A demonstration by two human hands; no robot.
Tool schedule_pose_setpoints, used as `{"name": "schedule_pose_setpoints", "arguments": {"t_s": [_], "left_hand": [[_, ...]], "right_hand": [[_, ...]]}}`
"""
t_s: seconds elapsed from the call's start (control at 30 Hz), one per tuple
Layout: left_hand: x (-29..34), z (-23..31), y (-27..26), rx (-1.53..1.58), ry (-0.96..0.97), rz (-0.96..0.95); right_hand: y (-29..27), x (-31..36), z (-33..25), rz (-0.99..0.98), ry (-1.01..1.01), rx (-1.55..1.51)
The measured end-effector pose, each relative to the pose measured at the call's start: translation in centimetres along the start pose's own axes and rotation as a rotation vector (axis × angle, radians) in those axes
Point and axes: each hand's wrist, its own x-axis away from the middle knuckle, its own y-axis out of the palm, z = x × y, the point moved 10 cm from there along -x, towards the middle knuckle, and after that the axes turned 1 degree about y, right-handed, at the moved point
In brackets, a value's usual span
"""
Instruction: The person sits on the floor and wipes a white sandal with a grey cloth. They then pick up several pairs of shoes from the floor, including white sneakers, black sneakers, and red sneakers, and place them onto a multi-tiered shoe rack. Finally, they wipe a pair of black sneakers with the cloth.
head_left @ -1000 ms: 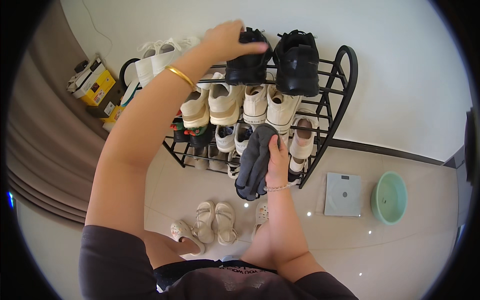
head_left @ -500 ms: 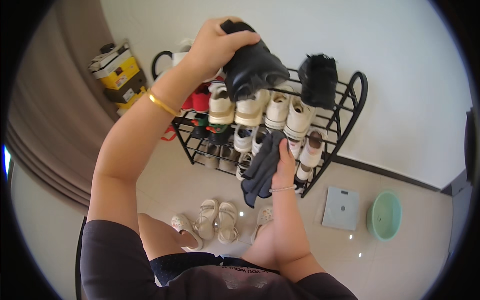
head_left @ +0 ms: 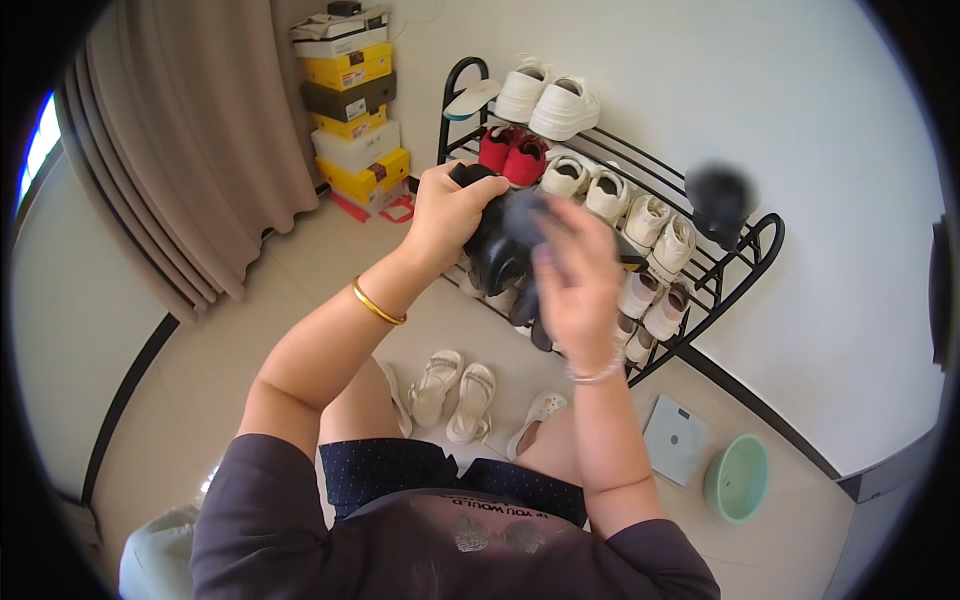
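My left hand point(head_left: 450, 215) is closed around the opening end of a black shoe point(head_left: 493, 262), which it holds up in front of the rack. Against the shoe's side, my right hand point(head_left: 582, 285) presses a dark grey cloth point(head_left: 524, 216); the hand and cloth are smeared by motion, and a loose end hangs below. The black shoe's far side is hidden behind the cloth. Another black shoe point(head_left: 720, 205), blurred, sits at the right end of the rack's top tier.
A black metal shoe rack point(head_left: 715, 300) holds white shoes point(head_left: 565, 105) and red shoes point(head_left: 512, 155). Stacked shoe boxes point(head_left: 350, 105) stand by a curtain point(head_left: 190, 130). On the floor are beige sandals point(head_left: 470, 402), a scale point(head_left: 674, 438) and a green basin point(head_left: 737, 478).
The black shoe has come down and closer to my body. My right hand has raised the cloth onto it. The whole view has swung left, showing more boxes and curtain.
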Motion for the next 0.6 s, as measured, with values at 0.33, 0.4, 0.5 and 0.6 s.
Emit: {"name": "schedule_pose_setpoints", "arguments": {"t_s": [0.33,0.4,0.5,0.6], "left_hand": [[4.6,1.1,-8.6,-0.096,0.286,0.155],[7.9,2.1,-9.8,-0.298,0.409,0.163],[13.4,1.9,-11.0,-0.520,0.524,0.126],[18.3,0.3,-13.0,-0.653,0.656,0.068]], "right_hand": [[9.1,14.1,1.1,0.016,0.707,-0.396],[8.9,17.3,4.2,0.423,1.112,-0.944],[7.6,19.1,7.8,0.421,1.296,-0.982],[6.7,16.7,8.8,0.279,1.263,-0.933]]}}
